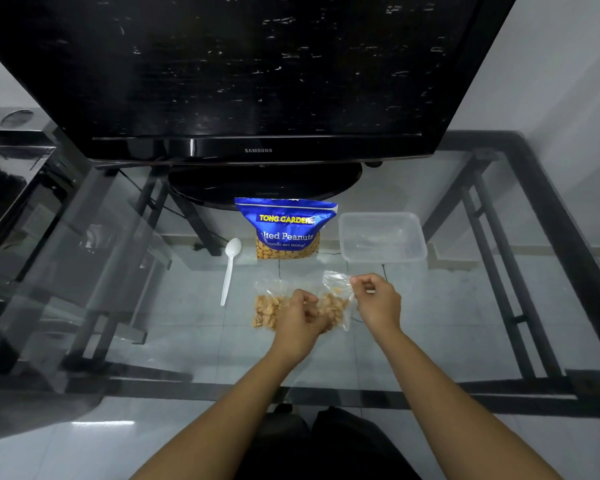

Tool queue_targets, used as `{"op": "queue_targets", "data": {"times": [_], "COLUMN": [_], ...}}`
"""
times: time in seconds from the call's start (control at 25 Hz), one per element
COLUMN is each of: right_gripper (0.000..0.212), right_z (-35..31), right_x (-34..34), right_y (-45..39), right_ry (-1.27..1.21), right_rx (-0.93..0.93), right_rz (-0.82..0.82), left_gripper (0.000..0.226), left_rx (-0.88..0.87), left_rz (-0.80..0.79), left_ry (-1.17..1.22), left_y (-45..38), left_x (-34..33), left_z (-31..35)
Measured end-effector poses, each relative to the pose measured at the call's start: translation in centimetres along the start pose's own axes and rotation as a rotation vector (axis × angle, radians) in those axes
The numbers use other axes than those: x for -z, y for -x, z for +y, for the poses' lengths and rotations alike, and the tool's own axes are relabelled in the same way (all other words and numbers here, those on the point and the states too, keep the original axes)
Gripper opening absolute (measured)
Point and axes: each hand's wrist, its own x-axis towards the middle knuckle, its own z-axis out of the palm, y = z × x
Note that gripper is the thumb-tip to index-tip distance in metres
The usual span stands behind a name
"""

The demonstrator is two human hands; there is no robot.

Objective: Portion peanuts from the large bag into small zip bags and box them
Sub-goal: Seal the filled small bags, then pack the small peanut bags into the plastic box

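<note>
A blue large bag of salted peanuts (284,230) stands upright on the glass table, in front of the TV base. Just nearer lie two small clear zip bags with peanuts inside. The left small bag (267,306) lies flat. The right small bag (336,299) is held by both hands: my left hand (300,318) grips its lower left part with curled fingers, and my right hand (376,301) pinches its upper right edge. A clear plastic box (381,237) stands to the right of the large bag; it looks empty.
A white plastic spoon (230,268) lies left of the bags. A big black TV (257,81) on its stand fills the back of the glass table (465,306). Black metal frame bars run under the glass. A dark shelf unit (11,188) sits at left.
</note>
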Motion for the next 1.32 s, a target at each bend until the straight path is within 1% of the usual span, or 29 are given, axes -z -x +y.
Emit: {"op": "queue_targets", "data": {"times": [0.08, 0.2, 0.36, 0.44, 0.48, 0.56, 0.64, 0.68, 0.76, 0.84, 0.96, 1.04, 1.08, 1.2, 1.32], "right_gripper": [0.019, 0.018, 0.016, 0.019, 0.022, 0.021, 0.015, 0.014, 0.021, 0.035, 0.052, 0.057, 0.057, 0.058, 0.059], "right_z": [0.1, 0.3, 1.3, 1.7, 1.8, 1.5, 0.8, 0.6, 0.2, 0.3, 0.9, 1.6, 1.9, 2.5, 2.6], "right_x": [-0.2, -0.8, -1.6, -1.5, -1.3, -0.3, 1.5, 2.5, 4.4, 6.1, 7.5, 7.8, 7.8, 8.0, 8.2], "right_y": [0.0, -0.3, -1.2, -1.3, -1.3, -1.4, -2.3, -3.1, -5.0, -7.3, -10.0, -10.6, -10.5, -9.6, -9.0], "right_ry": [0.183, 0.323, 0.429, 0.402, 0.372, 0.291, 0.205, 0.166, 0.131, 0.173, 0.201, 0.157, 0.132, 0.08, 0.056], "right_rx": [0.054, 0.04, 0.05, 0.066, 0.094, 0.219, 0.345, 0.369, 0.352, 0.274, 0.126, 0.063, 0.045, 0.024, 0.015], "right_rz": [0.023, 0.037, 0.001, -0.008, 0.002, 0.1, 0.246, 0.296, 0.328, 0.279, 0.084, -0.037, -0.065, -0.079, -0.098], "left_gripper": [0.019, 0.018, 0.028, 0.029, 0.026, 0.019, 0.02, 0.025, 0.033, 0.042, 0.055, 0.056, 0.053, 0.04, 0.034], "left_rx": [-0.091, -0.165, -0.224, -0.276, -0.32, -0.38, -0.344, -0.313, -0.265, -0.185, -0.009, 0.073, 0.075, 0.032, 0.019], "left_rz": [0.073, 0.145, 0.104, 0.108, 0.126, 0.179, 0.226, 0.231, 0.212, 0.156, 0.121, 0.134, 0.145, 0.198, 0.208], "left_ry": [-0.23, -0.53, -0.82, -0.88, -0.848, -0.771, -0.668, -0.623, -0.543, -0.496, -0.386, -0.322, -0.32, -0.336, -0.332], "left_y": [0.0, -0.2, -0.5, -0.2, -0.1, -0.8, -2.3, -3.1, -4.5, -6.0, -8.4, -9.3, -9.4, -8.8, -8.0], "left_x": [-0.9, -1.7, -2.0, -1.9, -1.9, -1.7, -1.7, -1.8, -2.4, -3.4, -4.7, -5.2, -5.3, -5.6, -5.7], "left_z": [-0.4, -0.7, -0.9, -0.7, -0.6, -0.4, 0.8, 1.6, 3.5, 5.4, 6.6, 6.7, 6.5, 6.1, 5.8]}}
